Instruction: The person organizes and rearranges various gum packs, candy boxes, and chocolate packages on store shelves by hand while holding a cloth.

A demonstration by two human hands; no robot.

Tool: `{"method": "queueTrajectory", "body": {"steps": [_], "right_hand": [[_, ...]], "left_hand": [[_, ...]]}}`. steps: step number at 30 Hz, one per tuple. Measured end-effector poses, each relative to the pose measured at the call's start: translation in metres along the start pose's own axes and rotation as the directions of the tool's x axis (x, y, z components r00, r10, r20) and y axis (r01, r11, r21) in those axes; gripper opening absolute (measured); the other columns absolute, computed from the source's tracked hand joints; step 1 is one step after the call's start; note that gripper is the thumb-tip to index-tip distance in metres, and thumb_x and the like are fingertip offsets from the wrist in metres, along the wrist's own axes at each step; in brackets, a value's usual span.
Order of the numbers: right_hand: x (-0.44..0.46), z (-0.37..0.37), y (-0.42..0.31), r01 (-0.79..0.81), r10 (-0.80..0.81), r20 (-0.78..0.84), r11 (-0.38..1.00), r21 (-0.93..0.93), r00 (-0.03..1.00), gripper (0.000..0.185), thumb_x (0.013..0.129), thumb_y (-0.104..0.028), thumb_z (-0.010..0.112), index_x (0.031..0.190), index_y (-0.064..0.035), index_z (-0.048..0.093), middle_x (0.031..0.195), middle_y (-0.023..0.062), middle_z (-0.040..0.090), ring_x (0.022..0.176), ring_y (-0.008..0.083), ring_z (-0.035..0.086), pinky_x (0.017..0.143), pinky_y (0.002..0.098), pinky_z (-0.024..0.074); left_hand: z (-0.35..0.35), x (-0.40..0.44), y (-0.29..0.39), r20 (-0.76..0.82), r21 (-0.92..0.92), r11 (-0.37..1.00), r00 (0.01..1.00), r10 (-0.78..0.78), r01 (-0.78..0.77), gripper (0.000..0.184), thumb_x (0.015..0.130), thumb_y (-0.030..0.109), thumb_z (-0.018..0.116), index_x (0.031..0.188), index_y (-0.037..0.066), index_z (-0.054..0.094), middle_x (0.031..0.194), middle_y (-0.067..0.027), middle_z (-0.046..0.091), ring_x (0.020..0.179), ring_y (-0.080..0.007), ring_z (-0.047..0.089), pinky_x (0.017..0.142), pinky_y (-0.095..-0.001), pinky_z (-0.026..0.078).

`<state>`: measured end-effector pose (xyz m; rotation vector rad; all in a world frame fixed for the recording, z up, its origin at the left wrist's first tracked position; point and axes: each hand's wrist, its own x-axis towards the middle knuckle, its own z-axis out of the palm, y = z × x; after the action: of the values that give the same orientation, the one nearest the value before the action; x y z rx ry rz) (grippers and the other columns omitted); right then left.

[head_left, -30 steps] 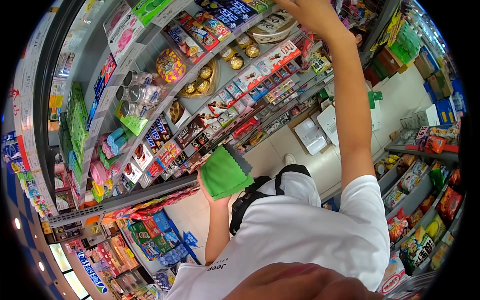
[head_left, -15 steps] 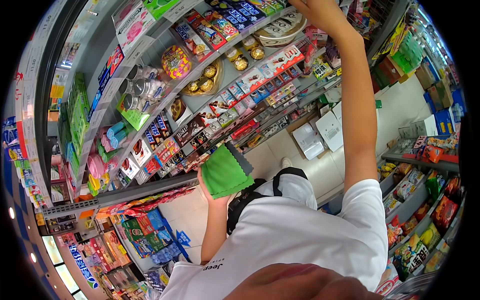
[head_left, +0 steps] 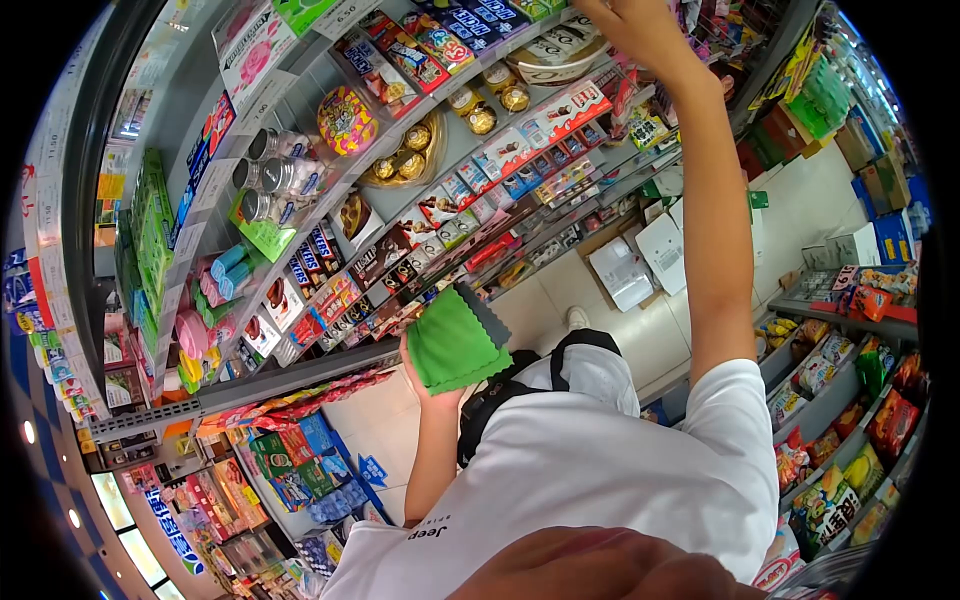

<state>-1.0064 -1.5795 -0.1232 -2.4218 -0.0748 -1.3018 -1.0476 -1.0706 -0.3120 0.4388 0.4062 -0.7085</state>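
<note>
My left hand point(head_left: 432, 388) is closed on a folded cloth point(head_left: 458, 345), green on one face and dark grey on the other, with zigzag edges. It holds the cloth low, in front of my waist beside the shelf. My right hand point(head_left: 640, 28) is raised to the upper shelf at the top edge of the view. Its fingertips are cut off, so whether they grip anything is hidden. Just below that hand lies a clear oval box of chocolates point(head_left: 560, 52). Boxed sweets point(head_left: 475, 22) stand on the shelf to its left.
Lower shelves hold gold-wrapped chocolates point(head_left: 412, 155), Kinder boxes point(head_left: 565, 112), Snickers packs point(head_left: 318, 250) and clear jars point(head_left: 285, 175). White cartons point(head_left: 622, 272) sit on the tiled floor. Racks of snack bags point(head_left: 890, 425) stand at the right, near my right side.
The view has shifted slightly. My left hand keeps hold of the cloth, its angle a little different. My right hand stays at the upper shelf, a little higher in view.
</note>
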Motion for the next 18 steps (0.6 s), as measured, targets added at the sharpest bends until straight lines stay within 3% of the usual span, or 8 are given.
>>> {"method": "queueTrajectory", "body": {"steps": [5, 8, 12, 15, 18], "right_hand": [[-0.001, 0.000, -0.024, -0.173, 0.173, 0.078, 0.985, -0.007, 0.982, 0.041, 0.100, -0.029, 0.058, 0.121, 0.0054, 0.066, 0.120, 0.0263, 0.066, 0.112, 0.0435, 0.062, 0.095, 0.0460, 0.0498], [-0.005, 0.003, -0.023, -0.013, 0.012, -0.008, 0.992, -0.124, 1.000, 0.047, 0.099, -0.031, 0.060, 0.127, 0.0063, 0.061, 0.124, 0.0283, 0.063, 0.116, 0.0444, 0.060, 0.098, 0.0460, 0.0485], [-0.005, 0.000, -0.024, -0.137, 0.137, -0.033, 0.990, -0.017, 0.990, 0.058, 0.096, -0.036, 0.064, 0.134, 0.0062, 0.057, 0.127, 0.0307, 0.061, 0.120, 0.0446, 0.058, 0.102, 0.0461, 0.0472], [0.011, 0.000, -0.017, -0.210, 0.212, -0.045, 0.977, 0.045, 0.976, 0.060, 0.094, -0.040, 0.065, 0.131, 0.0067, 0.059, 0.122, 0.0311, 0.063, 0.115, 0.0438, 0.061, 0.100, 0.0458, 0.0484], [0.041, 0.000, -0.009, -0.241, 0.236, 0.129, 0.970, 0.018, 0.963, 0.060, 0.092, -0.044, 0.064, 0.125, 0.0072, 0.063, 0.113, 0.0301, 0.067, 0.109, 0.0437, 0.064, 0.097, 0.0459, 0.0505]], "left_hand": [[0.005, 0.004, -0.003, -0.004, 0.025, 1.000, 1.000, -0.006, 0.006, 0.054, 0.101, 0.052, 0.049, 0.134, 0.011, 0.060, 0.138, -0.0107, 0.062, 0.126, -0.0311, 0.057, 0.112, -0.0512, 0.041], [0.007, 0.004, -0.006, 0.020, 0.007, 1.000, 1.000, -0.023, 0.023, 0.054, 0.101, 0.052, 0.049, 0.134, 0.011, 0.061, 0.138, -0.0107, 0.062, 0.127, -0.0311, 0.057, 0.112, -0.0510, 0.041], [0.006, 0.006, -0.007, 0.001, 0.033, 0.999, 1.000, -0.025, 0.025, 0.053, 0.101, 0.051, 0.050, 0.134, 0.011, 0.060, 0.139, -0.0106, 0.061, 0.128, -0.0312, 0.056, 0.113, -0.0513, 0.040], [0.001, 0.007, -0.005, -0.009, 0.047, 0.999, 1.000, -0.019, 0.020, 0.054, 0.100, 0.051, 0.052, 0.134, 0.011, 0.060, 0.141, -0.0108, 0.060, 0.128, -0.0315, 0.056, 0.113, -0.0522, 0.039], [0.001, 0.006, -0.004, 0.027, 0.094, 0.996, 1.000, -0.008, 0.005, 0.055, 0.099, 0.052, 0.053, 0.135, 0.011, 0.060, 0.141, -0.0111, 0.060, 0.129, -0.0317, 0.056, 0.113, -0.0528, 0.039]]}}
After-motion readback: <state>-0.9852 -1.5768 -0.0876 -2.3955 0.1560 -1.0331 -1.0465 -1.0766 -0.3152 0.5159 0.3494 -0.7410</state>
